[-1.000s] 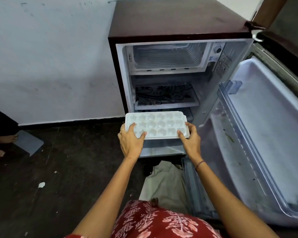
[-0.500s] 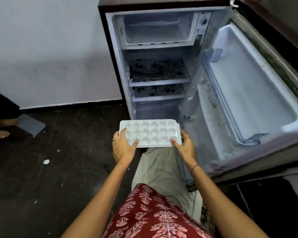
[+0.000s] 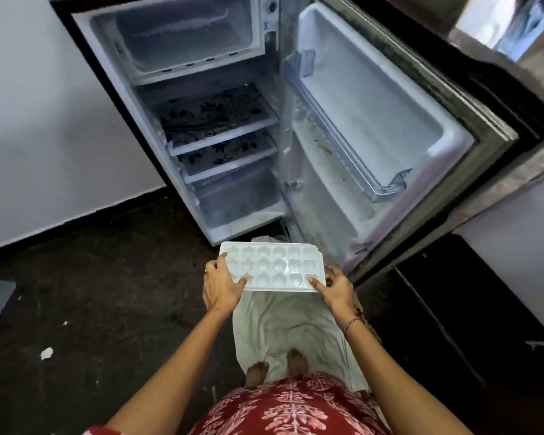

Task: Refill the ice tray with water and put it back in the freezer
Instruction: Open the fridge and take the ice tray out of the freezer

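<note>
Two bare hands holding a white plastic ice tray (image 3: pixel 274 267) with rows of shaped cups, flat and level, out in front of a small open fridge (image 3: pixel 182 127). Left hand (image 3: pixel 221 285) gripping the left short end of the tray, thumb on top near a cup, fingers curled under, a ring on one finger. Right hand (image 3: pixel 335 285) gripping the right near corner, thumb on top of the rim, other fingers loosely bent beside the edge, a thin bracelet on the wrist. Tray up in the air above a pale crumpled cloth (image 3: pixel 283 324) spread on the dark floor (image 3: pixel 91 293), with bare toes on that cloth. Hard to tell if any water sits in the cups. Freezer box (image 3: pixel 182 29) at the top of the fridge open and see-through. Two flower-patterned shelves (image 3: pixel 214 117) lower down. White fridge door (image 3: pixel 368 98) swung wide to the right.
</note>
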Motion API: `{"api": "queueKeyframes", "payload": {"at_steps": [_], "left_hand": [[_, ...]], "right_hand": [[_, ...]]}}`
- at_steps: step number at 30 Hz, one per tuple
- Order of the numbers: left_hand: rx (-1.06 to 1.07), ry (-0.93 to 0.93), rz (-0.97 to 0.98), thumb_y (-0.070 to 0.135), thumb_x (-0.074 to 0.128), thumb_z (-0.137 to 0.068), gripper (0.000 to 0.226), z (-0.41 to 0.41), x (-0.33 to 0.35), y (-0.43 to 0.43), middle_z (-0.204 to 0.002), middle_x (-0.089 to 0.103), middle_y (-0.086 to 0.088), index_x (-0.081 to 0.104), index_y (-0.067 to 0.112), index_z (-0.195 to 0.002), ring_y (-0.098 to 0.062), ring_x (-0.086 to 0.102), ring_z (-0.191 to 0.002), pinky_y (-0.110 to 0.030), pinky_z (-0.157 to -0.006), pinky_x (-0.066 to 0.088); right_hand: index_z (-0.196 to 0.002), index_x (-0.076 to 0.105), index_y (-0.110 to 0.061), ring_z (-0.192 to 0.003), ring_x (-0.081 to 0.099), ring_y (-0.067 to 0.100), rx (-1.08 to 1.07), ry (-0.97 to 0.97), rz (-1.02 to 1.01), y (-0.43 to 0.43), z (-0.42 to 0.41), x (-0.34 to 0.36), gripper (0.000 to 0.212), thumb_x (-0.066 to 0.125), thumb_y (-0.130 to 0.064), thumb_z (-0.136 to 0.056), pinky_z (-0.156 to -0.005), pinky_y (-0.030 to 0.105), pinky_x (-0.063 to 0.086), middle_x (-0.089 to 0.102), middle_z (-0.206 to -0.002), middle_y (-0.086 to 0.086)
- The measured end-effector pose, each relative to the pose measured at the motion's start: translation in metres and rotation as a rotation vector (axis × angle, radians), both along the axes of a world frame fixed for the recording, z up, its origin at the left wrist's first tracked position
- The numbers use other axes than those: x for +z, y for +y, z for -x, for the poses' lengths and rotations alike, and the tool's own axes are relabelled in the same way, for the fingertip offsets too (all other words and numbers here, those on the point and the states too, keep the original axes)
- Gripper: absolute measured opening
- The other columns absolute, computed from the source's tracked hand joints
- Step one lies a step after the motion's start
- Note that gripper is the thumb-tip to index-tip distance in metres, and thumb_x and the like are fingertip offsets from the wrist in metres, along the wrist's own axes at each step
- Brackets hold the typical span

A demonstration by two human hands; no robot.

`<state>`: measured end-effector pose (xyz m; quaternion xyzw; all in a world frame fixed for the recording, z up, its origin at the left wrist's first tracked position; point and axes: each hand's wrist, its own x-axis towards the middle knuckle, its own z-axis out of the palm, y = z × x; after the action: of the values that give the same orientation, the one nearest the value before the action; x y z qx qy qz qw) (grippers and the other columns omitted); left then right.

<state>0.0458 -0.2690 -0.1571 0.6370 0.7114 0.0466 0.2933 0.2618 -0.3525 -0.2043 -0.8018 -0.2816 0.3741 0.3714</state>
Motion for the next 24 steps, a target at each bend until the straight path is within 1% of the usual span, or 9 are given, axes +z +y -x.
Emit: {"api": "queueKeyframes", "payload": {"at_steps": [3, 4, 5, 9, 11, 13, 17, 20, 24], "left_hand": [[-0.092, 0.017, 0.040, 0.037, 0.072, -0.078, 0.076, 0.001, -0.007, -0.008, -0.135, 0.041, -0.016, 0.032, 0.018, -0.140, -0.034, 0.051, -0.114, -0.040, -0.085, 0.047], [-0.126, 0.022, 0.053, 0.037, 0.071, -0.078, 0.076, 0.002, -0.010, -0.011, -0.134, 0.041, -0.016, 0.032, 0.018, -0.140, -0.034, 0.051, -0.114, -0.040, -0.085, 0.047], [-0.153, 0.024, 0.062, 0.037, 0.071, -0.078, 0.076, 0.002, -0.012, -0.013, -0.134, 0.042, -0.016, 0.032, 0.018, -0.140, -0.034, 0.051, -0.115, -0.040, -0.086, 0.046], [-0.302, 0.010, 0.070, 0.038, 0.072, -0.077, 0.077, -0.007, -0.019, -0.023, -0.132, 0.044, -0.016, 0.032, 0.017, -0.139, -0.033, 0.051, -0.116, -0.040, -0.088, 0.046], [-0.369, -0.001, 0.069, 0.038, 0.073, -0.076, 0.077, -0.013, -0.021, -0.029, -0.131, 0.044, -0.015, 0.032, 0.017, -0.139, -0.032, 0.051, -0.115, -0.041, -0.088, 0.047], [-0.446, -0.001, 0.070, 0.038, 0.073, -0.076, 0.078, -0.022, -0.022, -0.037, -0.131, 0.045, -0.014, 0.032, 0.017, -0.138, -0.032, 0.052, -0.114, -0.041, -0.087, 0.047], [-0.586, -0.012, 0.067, 0.037, 0.074, -0.076, 0.077, -0.045, -0.023, -0.057, -0.130, 0.046, -0.014, 0.033, 0.017, -0.138, -0.032, 0.051, -0.115, -0.039, -0.089, 0.045], [-0.687, -0.042, 0.057, 0.036, 0.074, -0.076, 0.077, -0.066, -0.023, -0.071, -0.131, 0.046, -0.013, 0.034, 0.015, -0.138, -0.029, 0.048, -0.119, -0.038, -0.092, 0.043], [-0.806, -0.099, 0.077, 0.035, 0.074, -0.076, 0.075, -0.100, -0.022, -0.091, -0.129, 0.046, -0.014, 0.035, 0.014, -0.136, -0.031, 0.047, -0.118, -0.039, -0.088, 0.044]], "right_hand": [[-0.120, 0.057, -0.003, -0.098, 0.066, 0.029, -0.119, 0.049, 0.044, -0.026, 0.007, -0.008, 0.054, 0.080, -0.019, -0.073, -0.083, 0.036, 0.053, 0.069, -0.107, 0.016], [-0.120, 0.057, -0.002, -0.097, 0.066, 0.030, -0.158, 0.051, 0.059, -0.036, 0.010, -0.010, 0.055, 0.080, -0.018, -0.073, -0.085, 0.040, 0.053, 0.069, -0.106, 0.017], [-0.120, 0.057, -0.002, -0.096, 0.066, 0.030, -0.184, 0.041, 0.073, -0.044, 0.013, -0.011, 0.054, 0.080, -0.018, -0.073, -0.085, 0.041, 0.053, 0.069, -0.104, 0.016], [-0.115, 0.059, -0.009, -0.089, 0.064, 0.022, -0.326, 0.026, 0.092, -0.082, 0.023, -0.011, 0.045, 0.078, -0.020, -0.076, -0.082, 0.034, 0.052, 0.067, -0.097, 0.006], [-0.113, 0.057, -0.013, -0.090, 0.063, 0.021, -0.403, 0.045, 0.087, -0.102, 0.026, -0.014, 0.043, 0.078, -0.021, -0.076, -0.084, 0.039, 0.052, 0.066, -0.099, 0.004], [-0.108, 0.054, -0.017, -0.093, 0.065, 0.024, -0.483, 0.056, 0.092, -0.124, 0.029, -0.017, 0.041, 0.078, -0.022, -0.075, -0.085, 0.044, 0.053, 0.068, -0.102, 0.006], [-0.113, 0.055, -0.008, -0.096, 0.065, 0.026, -0.637, 0.049, 0.115, -0.165, 0.032, -0.017, 0.046, 0.078, -0.024, -0.076, -0.084, 0.045, 0.053, 0.068, -0.105, 0.009], [-0.113, 0.054, -0.004, -0.097, 0.065, 0.027, -0.753, 0.057, 0.112, -0.192, 0.031, -0.011, 0.048, 0.078, -0.022, -0.076, -0.083, 0.041, 0.053, 0.068, -0.105, 0.011], [-0.115, 0.054, -0.002, -0.099, 0.064, 0.027, -0.897, 0.069, 0.100, -0.225, 0.023, 0.003, 0.046, 0.076, -0.019, -0.078, -0.085, 0.036, 0.051, 0.067, -0.111, 0.014]]}}
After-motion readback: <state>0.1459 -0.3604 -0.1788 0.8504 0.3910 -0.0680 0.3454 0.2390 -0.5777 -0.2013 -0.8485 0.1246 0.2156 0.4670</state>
